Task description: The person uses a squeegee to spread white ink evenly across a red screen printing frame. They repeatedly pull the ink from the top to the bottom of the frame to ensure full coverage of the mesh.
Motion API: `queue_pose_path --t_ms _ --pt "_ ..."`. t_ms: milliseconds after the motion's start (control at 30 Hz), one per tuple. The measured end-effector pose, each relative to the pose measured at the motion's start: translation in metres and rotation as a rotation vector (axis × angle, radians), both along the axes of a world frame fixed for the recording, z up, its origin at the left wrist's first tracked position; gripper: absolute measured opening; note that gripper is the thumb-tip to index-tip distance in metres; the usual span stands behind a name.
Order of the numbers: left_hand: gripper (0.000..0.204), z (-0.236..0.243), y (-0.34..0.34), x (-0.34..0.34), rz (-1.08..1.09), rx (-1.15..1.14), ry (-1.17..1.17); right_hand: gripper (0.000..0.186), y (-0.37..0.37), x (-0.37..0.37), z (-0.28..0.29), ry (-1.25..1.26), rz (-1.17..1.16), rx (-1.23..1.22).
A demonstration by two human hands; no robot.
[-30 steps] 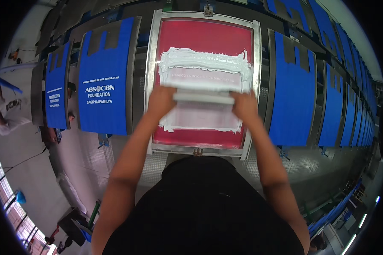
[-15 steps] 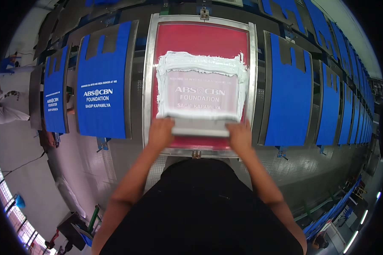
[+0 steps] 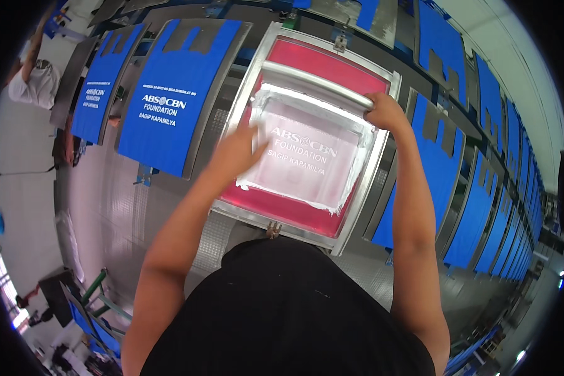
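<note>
The bar [image 3: 316, 80] is now at the far end of the metal frame [image 3: 307, 237], lying across the red screen [image 3: 282, 205] just past the pale patch with the letters. Half a second ago it is down at the near end, with both hands on it. Now only the right hand [image 3: 385, 113] is wrapped tight around the bar's right end. The left hand [image 3: 238, 150] is off the bar, over the left side of the frame. It is blurry, so I cannot tell how its fingers are set. The hands are well apart. This likely means a paint wipe is done and the bar is being put up out of the way. White paint [image 3: 331, 205] rings the pale patch. The whole view is tilted more than before. The blue cloth [image 3: 166, 141] on the left has white letters; the blue cloth on the right [image 3: 432, 166] shows none.
</note>
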State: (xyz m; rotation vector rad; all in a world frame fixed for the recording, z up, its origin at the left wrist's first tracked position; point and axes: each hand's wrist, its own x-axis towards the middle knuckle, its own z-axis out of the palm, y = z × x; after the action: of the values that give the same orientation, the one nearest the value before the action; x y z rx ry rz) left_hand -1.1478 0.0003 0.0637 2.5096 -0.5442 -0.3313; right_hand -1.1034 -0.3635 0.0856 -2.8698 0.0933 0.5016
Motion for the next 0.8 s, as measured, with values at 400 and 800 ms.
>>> queue_pose_path --t_ms 400,800 --pt "0.046 -0.118 0.153 -0.266 -0.031 -0.546 1.247 0.056 0.136 -0.011 -0.021 -0.017 0.142 0.008" --pt "0.038 -0.047 0.219 -0.359 -0.095 -0.59 1.28 0.046 0.34 -0.327 0.044 -0.054 0.019 -0.014"
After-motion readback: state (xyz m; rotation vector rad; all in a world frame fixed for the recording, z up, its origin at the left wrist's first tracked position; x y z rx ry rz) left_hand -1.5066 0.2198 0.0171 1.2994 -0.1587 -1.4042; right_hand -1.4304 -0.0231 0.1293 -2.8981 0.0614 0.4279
